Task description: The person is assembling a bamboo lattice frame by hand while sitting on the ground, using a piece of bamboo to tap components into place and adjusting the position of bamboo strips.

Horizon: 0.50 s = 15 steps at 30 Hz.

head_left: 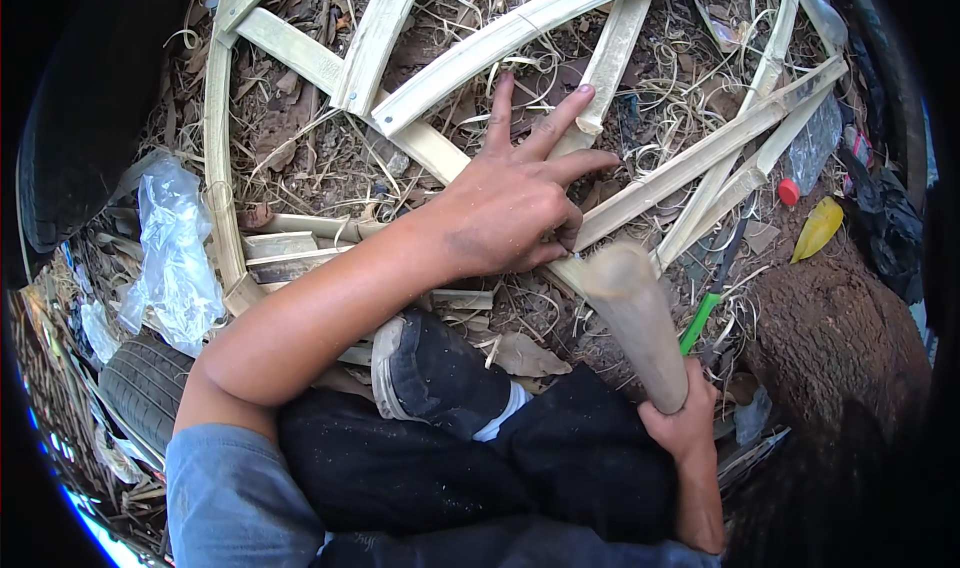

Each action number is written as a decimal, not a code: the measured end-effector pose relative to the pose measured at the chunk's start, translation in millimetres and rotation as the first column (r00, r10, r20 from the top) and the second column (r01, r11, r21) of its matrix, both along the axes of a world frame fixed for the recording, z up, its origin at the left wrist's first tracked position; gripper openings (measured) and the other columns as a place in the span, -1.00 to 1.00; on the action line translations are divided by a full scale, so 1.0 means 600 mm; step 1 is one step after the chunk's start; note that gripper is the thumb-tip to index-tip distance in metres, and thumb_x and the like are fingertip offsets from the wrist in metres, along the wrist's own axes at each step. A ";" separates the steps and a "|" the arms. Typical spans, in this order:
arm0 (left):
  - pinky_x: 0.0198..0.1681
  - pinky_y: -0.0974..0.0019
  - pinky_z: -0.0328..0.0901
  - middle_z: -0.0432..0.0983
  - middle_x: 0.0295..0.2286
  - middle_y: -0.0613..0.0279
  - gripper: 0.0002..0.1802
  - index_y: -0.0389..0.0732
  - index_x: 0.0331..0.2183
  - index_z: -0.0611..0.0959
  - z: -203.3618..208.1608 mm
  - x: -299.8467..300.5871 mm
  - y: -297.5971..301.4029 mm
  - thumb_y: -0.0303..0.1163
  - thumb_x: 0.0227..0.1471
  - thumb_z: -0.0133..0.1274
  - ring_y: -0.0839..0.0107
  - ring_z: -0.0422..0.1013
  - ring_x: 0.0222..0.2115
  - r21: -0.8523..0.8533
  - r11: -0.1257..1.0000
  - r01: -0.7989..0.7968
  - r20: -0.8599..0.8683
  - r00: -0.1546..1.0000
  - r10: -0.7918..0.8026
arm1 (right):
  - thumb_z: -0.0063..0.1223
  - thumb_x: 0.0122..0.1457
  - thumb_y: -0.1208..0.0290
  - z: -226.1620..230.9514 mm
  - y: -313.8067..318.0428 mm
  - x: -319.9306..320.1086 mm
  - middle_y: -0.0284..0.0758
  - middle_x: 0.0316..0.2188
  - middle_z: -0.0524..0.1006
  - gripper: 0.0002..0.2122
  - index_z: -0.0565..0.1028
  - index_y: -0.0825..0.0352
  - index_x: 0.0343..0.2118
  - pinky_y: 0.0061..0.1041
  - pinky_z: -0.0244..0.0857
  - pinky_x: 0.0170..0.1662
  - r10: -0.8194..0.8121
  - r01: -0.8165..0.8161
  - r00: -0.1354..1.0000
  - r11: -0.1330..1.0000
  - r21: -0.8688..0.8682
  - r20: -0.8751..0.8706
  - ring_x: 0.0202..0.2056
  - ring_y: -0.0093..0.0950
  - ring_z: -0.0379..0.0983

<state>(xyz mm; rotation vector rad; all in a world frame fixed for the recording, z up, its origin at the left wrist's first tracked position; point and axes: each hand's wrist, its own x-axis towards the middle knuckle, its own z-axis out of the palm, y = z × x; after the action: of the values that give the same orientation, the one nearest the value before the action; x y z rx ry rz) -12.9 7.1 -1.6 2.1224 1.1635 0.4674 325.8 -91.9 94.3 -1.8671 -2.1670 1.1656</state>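
My left hand (515, 193) lies palm down on a frame of split bamboo strips (470, 53), fingers spread, pressing where several strips cross. Its thumb and curled fingers pinch one strip near the frame's lower edge. My right hand (680, 418) grips a thick, pale wooden club (630, 313) by its lower end; the club's blunt top sits just right of my left hand, close to the crossing strips. My knee in dark trousers (440, 368) is bent under both arms.
The ground is littered with dry leaves and bamboo shavings. A crumpled clear plastic bag (175, 253) and a tyre (140, 388) lie at left. A green-handled tool (700, 320), a tree stump (840, 338), a red cap (789, 192) and a yellow scrap (818, 230) are at right.
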 end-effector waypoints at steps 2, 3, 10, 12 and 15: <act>0.20 -0.69 -0.54 0.27 0.22 0.41 -0.80 0.07 -0.54 0.76 -0.002 0.000 0.000 -0.32 -0.39 0.41 -0.03 -0.36 0.38 0.004 1.000 0.002 -0.010 1.000 -0.002 | 0.28 -0.27 0.46 -0.001 0.012 -0.015 -0.06 -0.45 0.57 -0.52 0.46 0.40 -0.17 -0.20 0.45 -0.31 0.064 -0.059 0.981 0.998 -0.033 0.180 -0.39 -0.04 0.59; 0.20 -0.69 -0.53 0.27 0.21 0.41 -0.80 0.07 -0.54 0.75 -0.003 -0.002 -0.002 -0.33 -0.39 0.42 -0.03 -0.36 0.38 0.009 1.000 0.004 -0.009 1.000 -0.004 | 0.28 -0.27 0.46 -0.002 0.007 -0.008 -0.06 -0.45 0.57 -0.52 0.46 0.40 -0.17 -0.20 0.45 -0.31 0.064 -0.058 0.982 0.998 -0.035 0.179 -0.39 -0.04 0.59; 0.21 -0.70 -0.52 0.29 0.20 0.41 -0.81 0.07 -0.57 0.74 -0.004 -0.001 -0.004 -0.34 -0.40 0.43 -0.03 -0.35 0.38 0.013 1.000 -0.009 -0.005 1.000 0.009 | 0.26 -0.26 0.47 0.005 0.001 0.001 -0.05 -0.43 0.57 -0.53 0.45 0.43 -0.17 -0.24 0.45 -0.28 0.018 -0.019 0.992 1.000 0.003 0.121 -0.38 -0.05 0.58; 0.21 -0.70 -0.52 0.29 0.20 0.41 -0.81 0.07 -0.57 0.74 -0.005 0.000 -0.002 -0.33 -0.39 0.43 -0.03 -0.34 0.38 0.015 1.000 -0.007 -0.009 1.000 0.007 | 0.17 -0.25 0.51 0.012 0.001 -0.002 -0.03 -0.39 0.58 -0.54 0.44 0.45 -0.16 -0.27 0.45 -0.25 -0.011 0.011 1.000 1.000 0.020 0.002 -0.34 -0.05 0.59; 0.20 -0.70 -0.51 0.29 0.20 0.41 -0.81 0.06 -0.57 0.74 -0.004 -0.002 0.001 -0.33 -0.39 0.42 -0.03 -0.34 0.38 0.032 1.000 0.000 -0.014 1.000 0.000 | 0.19 -0.25 0.51 0.014 0.012 -0.011 -0.07 -0.40 0.58 -0.54 0.45 0.45 -0.16 -0.30 0.46 -0.25 0.082 -0.072 0.964 0.996 -0.046 0.253 -0.36 -0.10 0.60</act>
<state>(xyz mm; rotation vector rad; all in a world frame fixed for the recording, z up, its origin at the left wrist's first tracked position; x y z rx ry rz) -14.2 7.4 -4.0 2.1558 1.1715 0.4746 319.2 -85.0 102.6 -2.0689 -2.3840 1.0331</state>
